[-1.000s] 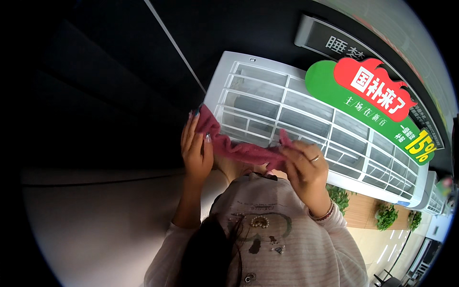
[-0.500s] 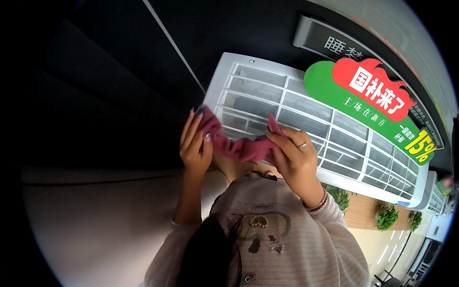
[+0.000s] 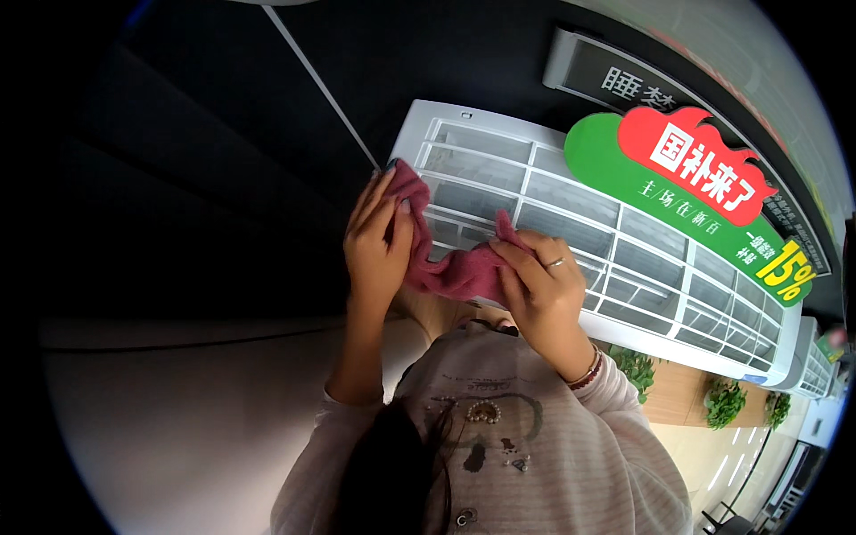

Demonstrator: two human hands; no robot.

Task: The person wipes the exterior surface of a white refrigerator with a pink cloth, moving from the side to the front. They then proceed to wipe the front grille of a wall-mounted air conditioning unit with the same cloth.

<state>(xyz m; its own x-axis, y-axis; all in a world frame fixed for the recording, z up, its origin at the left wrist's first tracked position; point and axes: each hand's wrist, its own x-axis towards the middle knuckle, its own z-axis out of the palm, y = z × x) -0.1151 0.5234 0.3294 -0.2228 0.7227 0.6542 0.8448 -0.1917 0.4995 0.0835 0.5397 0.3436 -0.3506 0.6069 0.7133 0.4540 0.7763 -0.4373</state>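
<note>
A dark pink cloth (image 3: 459, 273) hangs bunched between my two hands. My left hand (image 3: 378, 234) pinches one end of it against the left side of a white wall-mounted air conditioner (image 3: 615, 319), near the corner of its casing. With thumb and fingers, my right hand (image 3: 541, 272) grips the other end in front of the lower edge, and a small tip of cloth sticks up above those fingers. The unit's top grille (image 3: 571, 201) shows white bars in a grid with grey filter mesh beneath.
A green and red cut-out sign (image 3: 691, 169) stands along the back of the unit. Behind it is a dark wall with a framed plate (image 3: 615, 76). Potted green plants (image 3: 723, 404) sit below at the right, by a wooden surface (image 3: 669, 392). A second white unit (image 3: 816, 366) lies farther right.
My left hand has moved up along the unit's left side, taking its end of the cloth with it. The right hand has shifted slightly left and keeps its grip.
</note>
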